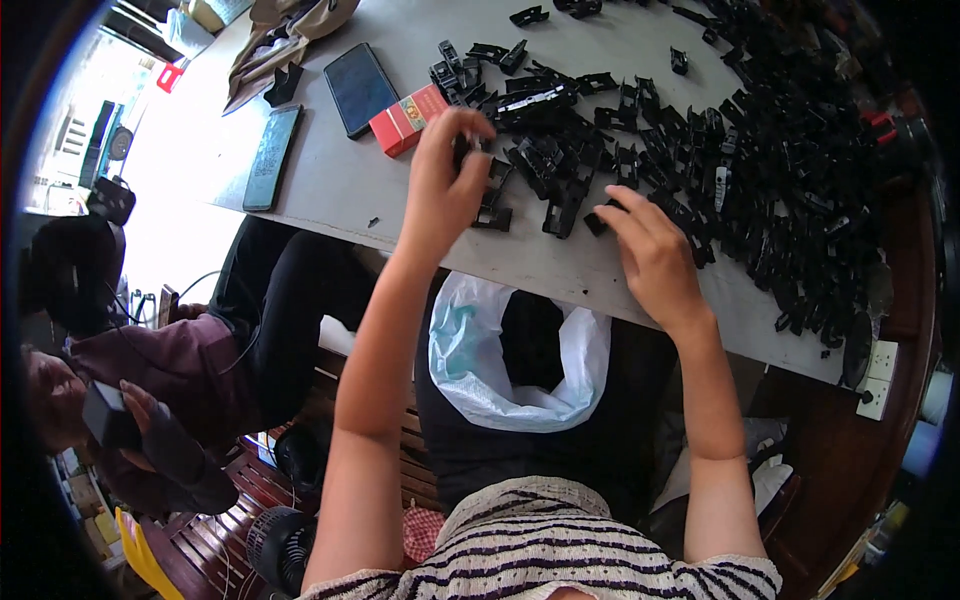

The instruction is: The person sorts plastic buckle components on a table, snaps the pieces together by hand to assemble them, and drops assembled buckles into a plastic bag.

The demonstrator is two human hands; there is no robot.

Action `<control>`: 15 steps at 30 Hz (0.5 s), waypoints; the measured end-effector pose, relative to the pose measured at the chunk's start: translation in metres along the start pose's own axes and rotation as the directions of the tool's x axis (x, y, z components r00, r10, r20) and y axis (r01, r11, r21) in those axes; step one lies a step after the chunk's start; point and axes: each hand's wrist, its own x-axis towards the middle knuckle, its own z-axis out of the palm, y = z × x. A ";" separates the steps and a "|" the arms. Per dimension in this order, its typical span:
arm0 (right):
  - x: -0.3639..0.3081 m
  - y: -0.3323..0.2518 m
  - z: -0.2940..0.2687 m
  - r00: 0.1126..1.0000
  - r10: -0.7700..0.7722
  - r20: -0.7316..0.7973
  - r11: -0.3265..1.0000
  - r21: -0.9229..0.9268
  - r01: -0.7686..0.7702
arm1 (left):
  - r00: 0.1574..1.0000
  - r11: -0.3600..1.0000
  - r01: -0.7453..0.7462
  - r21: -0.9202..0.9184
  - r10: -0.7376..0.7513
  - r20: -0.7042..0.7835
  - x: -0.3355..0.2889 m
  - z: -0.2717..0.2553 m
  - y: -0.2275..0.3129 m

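Observation:
My left hand [440,190] is curled above the table beside a red cigarette-style box [408,120]. Between its thumb and fingers shows a small black plastic part [462,150], mostly hidden by the fingers. My right hand [655,255] hovers at the near edge of the pile, its fingers apart. Its fingertips are at a loose black plastic part [597,222]; whether they touch it I cannot tell. A big heap of black plastic clip-like parts [690,150] spreads from the middle to the right of the table. On my lap sits an open white plastic bag [585,370], dark inside.
Two phones, one dark [360,88] and one with a lit screen [272,158], lie on the table [330,205] at the left. Some brown cloth [290,40] is behind them. Another person [170,370] sits at my left holding a dark device. A wall socket [877,380] is at right.

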 end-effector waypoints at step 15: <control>-0.027 0.011 -0.010 0.825 0.541 0.164 0.613 0.595 -0.520 | 0.928 0.813 -0.323 0.484 0.173 0.329 0.073 0.020 0.001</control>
